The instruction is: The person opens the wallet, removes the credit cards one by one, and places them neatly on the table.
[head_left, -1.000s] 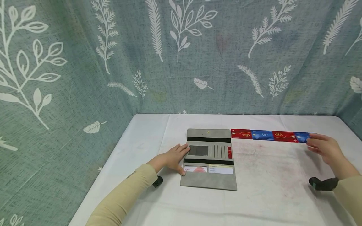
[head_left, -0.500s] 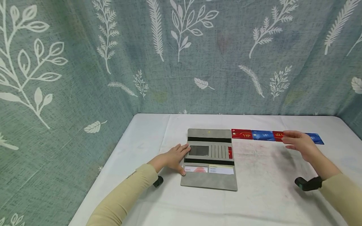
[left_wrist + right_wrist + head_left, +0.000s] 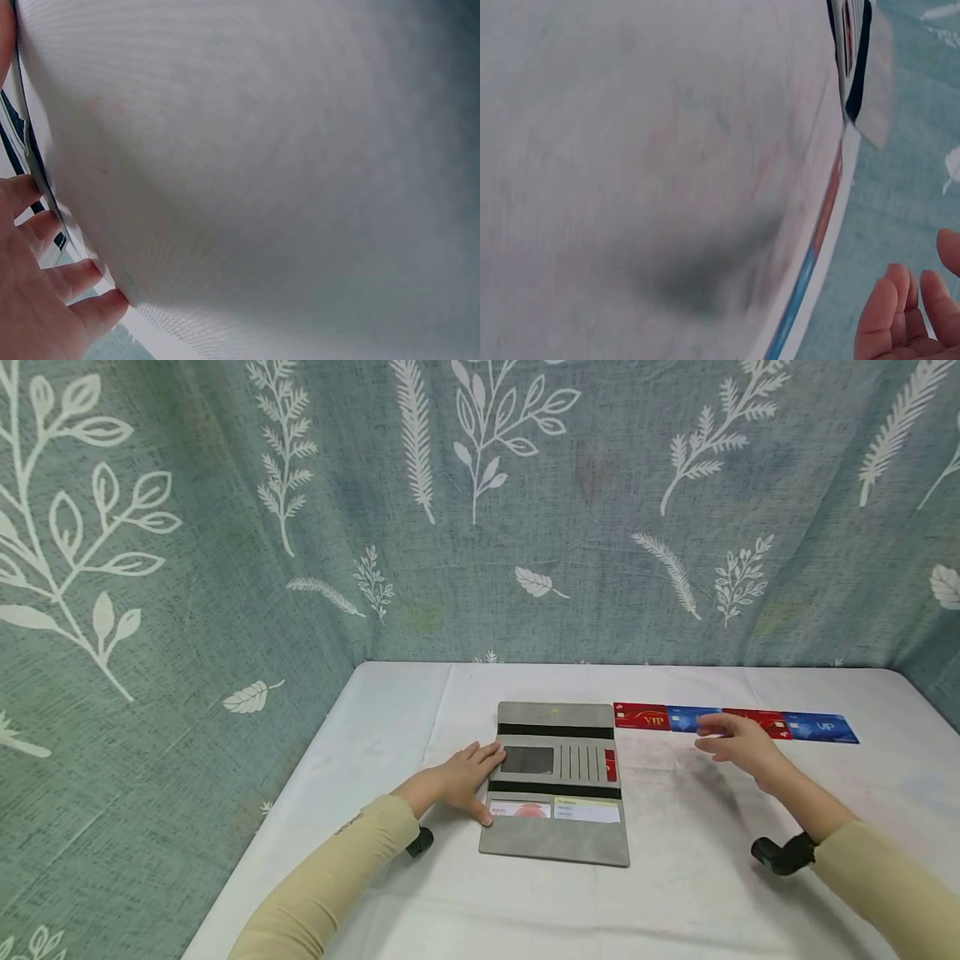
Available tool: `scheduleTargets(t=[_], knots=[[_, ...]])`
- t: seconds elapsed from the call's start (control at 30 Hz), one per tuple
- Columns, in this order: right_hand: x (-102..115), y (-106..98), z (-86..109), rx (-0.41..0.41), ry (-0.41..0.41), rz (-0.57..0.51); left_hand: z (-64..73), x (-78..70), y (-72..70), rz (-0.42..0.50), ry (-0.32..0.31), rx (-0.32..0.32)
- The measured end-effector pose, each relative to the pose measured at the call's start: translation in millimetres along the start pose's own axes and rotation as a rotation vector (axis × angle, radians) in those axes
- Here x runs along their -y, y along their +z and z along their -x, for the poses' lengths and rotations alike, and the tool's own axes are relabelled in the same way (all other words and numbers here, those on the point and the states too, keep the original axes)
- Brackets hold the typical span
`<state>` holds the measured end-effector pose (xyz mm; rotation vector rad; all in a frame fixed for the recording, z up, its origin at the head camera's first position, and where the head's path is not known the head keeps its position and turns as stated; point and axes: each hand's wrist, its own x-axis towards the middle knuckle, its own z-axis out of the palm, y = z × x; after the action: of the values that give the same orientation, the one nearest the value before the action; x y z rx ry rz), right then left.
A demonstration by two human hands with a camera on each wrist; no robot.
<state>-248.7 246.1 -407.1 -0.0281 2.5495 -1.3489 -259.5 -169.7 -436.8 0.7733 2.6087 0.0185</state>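
Observation:
A grey card wallet (image 3: 553,852) lies unfolded flat on the white table. My left hand (image 3: 457,779) rests at its left edge with the fingers spread, touching the edge. A red card (image 3: 611,767) shows in the wallet's rightmost slot. To the right of the wallet, VIP cards lie in a row: a red card (image 3: 640,717), a blue card (image 3: 681,719), another red card (image 3: 768,722) and another blue card (image 3: 821,727). My right hand (image 3: 738,747) hovers over the middle of this row, fingers loosely bent, holding nothing. In the right wrist view its fingers (image 3: 877,315) are apart from the cards.
Two paper cards, one white and pink (image 3: 519,809) and one white and yellow (image 3: 587,811), sit in the wallet's lower pockets. A leaf-patterned curtain (image 3: 525,527) hangs behind and to the left of the white table (image 3: 697,893).
My right hand has moved left along the row, from the far blue card to the middle cards, uncovering that blue card. My left hand and the wallet have stayed in place.

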Motion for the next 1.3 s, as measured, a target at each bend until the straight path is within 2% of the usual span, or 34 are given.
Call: scheduleTargets(t=[0.27,0.5,0.6,1.03,1.3], knots=[[9.2,22.2,-3.7,0.046,-0.054,0.054,0.1,-0.1,-0.8,0.004,-0.002,-0.003],[18.0,45.8,-7.9,0.026,-0.235,0.245,0.5,0.5,-0.3,-0.001,0.004,-0.007],[22.8,55.4,-10.2,0.036,-0.287,0.301,1.1,0.1,-0.8,0.003,0.003,-0.007],[33.3,84.8,-21.8,0.097,-0.346,0.416,2.0,-2.0,-1.8,0.003,-0.003,-0.006],[33.7,95.1,-27.6,0.062,-0.429,0.543,3.5,-2.9,-3.2,0.009,0.004,-0.012]])
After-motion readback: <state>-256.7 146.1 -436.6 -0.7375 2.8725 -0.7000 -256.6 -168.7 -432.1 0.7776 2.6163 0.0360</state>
